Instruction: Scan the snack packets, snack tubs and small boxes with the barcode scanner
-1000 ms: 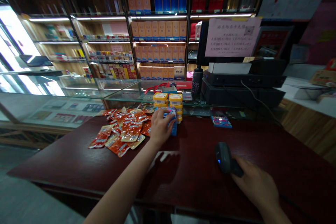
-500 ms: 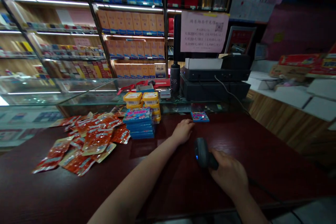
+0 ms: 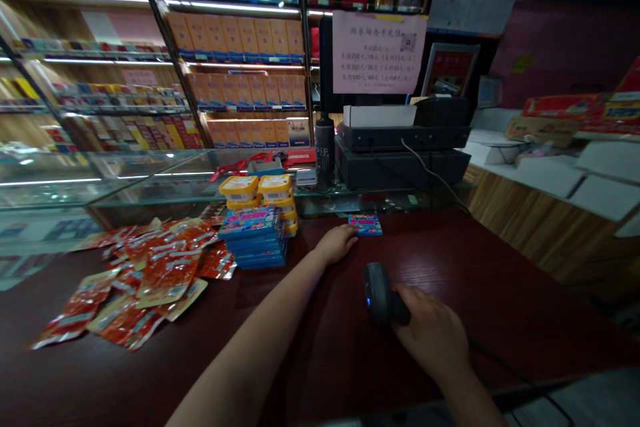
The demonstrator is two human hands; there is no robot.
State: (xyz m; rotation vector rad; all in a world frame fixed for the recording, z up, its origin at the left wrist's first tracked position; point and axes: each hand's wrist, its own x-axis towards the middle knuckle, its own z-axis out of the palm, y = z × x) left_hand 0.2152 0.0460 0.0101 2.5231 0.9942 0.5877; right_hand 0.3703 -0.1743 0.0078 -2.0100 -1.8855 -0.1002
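Note:
My left hand [image 3: 338,244] reaches forward over the dark red counter, with its fingers closed at the left edge of a flat blue packet [image 3: 369,224] with pink lettering. The fingertips overlap the packet's near left corner; the thumb is hidden. A black handheld barcode scanner [image 3: 379,293] with a small blue light is in my right hand [image 3: 436,330], gripped by its handle. Its head points forward and left, apart from the packet. Left of my left hand stands a stack of similar blue packets [image 3: 254,238], in front of stacked yellow tubs [image 3: 276,192].
Orange-red foil pouches [image 3: 167,267] lie heaped on the left of the counter [image 3: 505,280]. Behind are a glass case [image 3: 145,183], a black bottle [image 3: 325,147] and a dark cash-register unit [image 3: 400,167]. The scanner's cable [image 3: 520,373] trails right. White boxes [image 3: 565,177] stand at right.
The whole view has shifted slightly left as the head turned. My left fingers have moved slightly onto the flat blue packet's edge. My right hand still holds the scanner in much the same pose.

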